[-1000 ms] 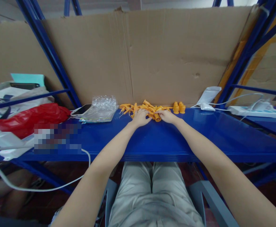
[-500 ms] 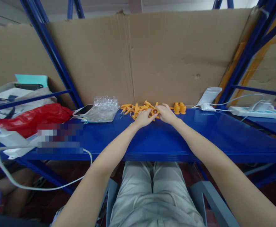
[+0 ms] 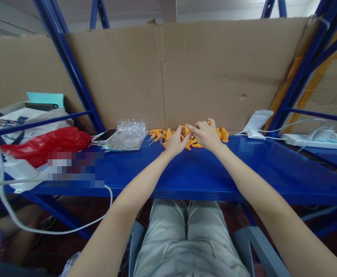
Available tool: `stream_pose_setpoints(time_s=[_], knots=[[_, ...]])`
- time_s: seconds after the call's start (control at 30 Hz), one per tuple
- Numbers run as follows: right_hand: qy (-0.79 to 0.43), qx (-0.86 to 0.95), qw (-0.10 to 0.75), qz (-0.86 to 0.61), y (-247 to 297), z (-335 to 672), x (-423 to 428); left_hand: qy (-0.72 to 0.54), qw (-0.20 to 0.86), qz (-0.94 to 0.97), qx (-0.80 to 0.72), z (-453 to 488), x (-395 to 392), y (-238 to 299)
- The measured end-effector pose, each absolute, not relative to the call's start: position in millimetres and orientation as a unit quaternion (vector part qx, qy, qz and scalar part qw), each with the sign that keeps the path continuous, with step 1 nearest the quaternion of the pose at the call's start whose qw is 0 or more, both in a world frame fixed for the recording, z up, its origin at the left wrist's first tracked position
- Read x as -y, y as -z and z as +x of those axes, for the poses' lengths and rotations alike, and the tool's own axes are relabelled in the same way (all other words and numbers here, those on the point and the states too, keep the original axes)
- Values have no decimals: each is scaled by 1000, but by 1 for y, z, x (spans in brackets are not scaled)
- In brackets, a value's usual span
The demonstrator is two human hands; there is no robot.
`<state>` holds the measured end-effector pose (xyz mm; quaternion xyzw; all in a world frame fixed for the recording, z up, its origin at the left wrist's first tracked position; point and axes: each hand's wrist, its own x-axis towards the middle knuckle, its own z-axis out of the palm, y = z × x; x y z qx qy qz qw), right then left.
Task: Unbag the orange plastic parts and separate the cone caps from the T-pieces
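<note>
Our left hand (image 3: 176,141) pinches an orange plastic piece (image 3: 186,130); our right hand (image 3: 205,134), fingers spread, touches it above the pile (image 3: 160,134).

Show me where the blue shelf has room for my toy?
Bare blue shelf runs along the front edge and on the right, in front of the white charger. Crowded: red bag and clear bag on the left, orange parts at the back.

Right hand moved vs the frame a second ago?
Yes. The right hand went forward: it now lies over the pile of small orange plastic parts, fingertips near the brown cardboard back wall, not at the pile's near edge.
</note>
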<state>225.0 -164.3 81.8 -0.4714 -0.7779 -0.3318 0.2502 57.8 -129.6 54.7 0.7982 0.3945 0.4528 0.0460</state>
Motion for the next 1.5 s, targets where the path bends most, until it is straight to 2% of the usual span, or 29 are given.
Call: stream_pose_setpoints(time_s=[0.13,0.4,0.57,0.73,0.83,0.9,1.03,1.17,1.3,1.5], knots=[[337,775,249,-474,-84,226,169,-457,55,808,-367,57,130,-56],[317,774,301,-459,-81,242,162,-504,54,790,-344,55,121,-55],[305,779,291,-464,-76,244,159,-530,39,784,-320,54,118,-51],[279,772,291,-491,-75,236,163,-538,78,787,-293,56,120,-50],[207,751,355,-517,-73,234,158,-530,129,791,-275,58,121,-49],[128,719,429,-532,-70,233,153,-516,157,794,-279,60,120,-47],[-107,632,579,-504,-67,228,147,-475,195,805,-296,63,111,-43],[-318,567,620,-440,-68,222,150,-481,339,754,-292,65,100,-42],[-398,546,613,-409,-70,224,154,-497,417,712,-268,62,96,-45],[-404,505,660,-381,-76,241,151,-536,398,698,-260,59,96,-47]])
